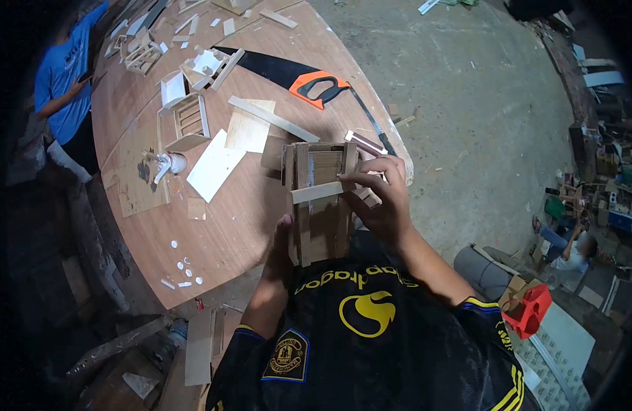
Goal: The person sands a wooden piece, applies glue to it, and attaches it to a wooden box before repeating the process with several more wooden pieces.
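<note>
- Left hand (283, 241) grips the crate (321, 202) from below at frame centre, steadying it.
- Right hand (384, 198) fingers (357, 179) pinch a slat (317, 192) flat across the crate front.
- Saw (295, 77) lies on the desk (220, 226), upper centre.

Dim, bluish light; the tabletop (213, 226) is brightest toward 12 o'clock. Fisheye bending and black vignette ring the edges; corners are murky, slightly soft.

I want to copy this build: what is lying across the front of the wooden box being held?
A thin wooden strip lies crosswise on the wooden box, pinned by the right hand. The left hand supports the box from below. The box's inside and back are hidden.
</note>
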`<state>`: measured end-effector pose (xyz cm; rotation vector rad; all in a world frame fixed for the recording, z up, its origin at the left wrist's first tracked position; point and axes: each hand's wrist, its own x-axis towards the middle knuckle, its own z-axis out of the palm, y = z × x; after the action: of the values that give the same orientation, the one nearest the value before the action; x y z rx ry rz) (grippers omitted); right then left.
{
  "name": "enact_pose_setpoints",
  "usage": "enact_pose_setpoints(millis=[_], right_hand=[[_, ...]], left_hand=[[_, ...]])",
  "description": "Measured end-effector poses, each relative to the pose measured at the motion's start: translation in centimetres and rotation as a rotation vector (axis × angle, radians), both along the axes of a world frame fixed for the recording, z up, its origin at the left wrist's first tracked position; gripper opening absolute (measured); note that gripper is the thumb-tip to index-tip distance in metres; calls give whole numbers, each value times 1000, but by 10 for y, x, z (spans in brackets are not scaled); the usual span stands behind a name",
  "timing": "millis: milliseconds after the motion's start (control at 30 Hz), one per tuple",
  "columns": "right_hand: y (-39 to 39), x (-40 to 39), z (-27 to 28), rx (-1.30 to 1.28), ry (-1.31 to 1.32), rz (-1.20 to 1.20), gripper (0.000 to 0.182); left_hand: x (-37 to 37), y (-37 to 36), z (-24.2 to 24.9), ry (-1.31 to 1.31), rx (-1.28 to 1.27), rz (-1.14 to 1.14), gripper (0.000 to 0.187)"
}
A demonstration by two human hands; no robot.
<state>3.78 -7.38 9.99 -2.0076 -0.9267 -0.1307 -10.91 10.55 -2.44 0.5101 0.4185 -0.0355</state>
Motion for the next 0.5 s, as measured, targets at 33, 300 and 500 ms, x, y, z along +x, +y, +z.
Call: enact_pose_setpoints(millis=[33,300,500], right_hand=[[-2,0,1,-1,14,-3,36],[-22,-15,-13,583,683,-145,29],[-19,-32,35,-49,380,29,25]], left_hand=[[-7,-2,6,-22,8,-5,90],[19,-23,37,-158,99,18,93],[46,-15,62,-290,169,23,95]])
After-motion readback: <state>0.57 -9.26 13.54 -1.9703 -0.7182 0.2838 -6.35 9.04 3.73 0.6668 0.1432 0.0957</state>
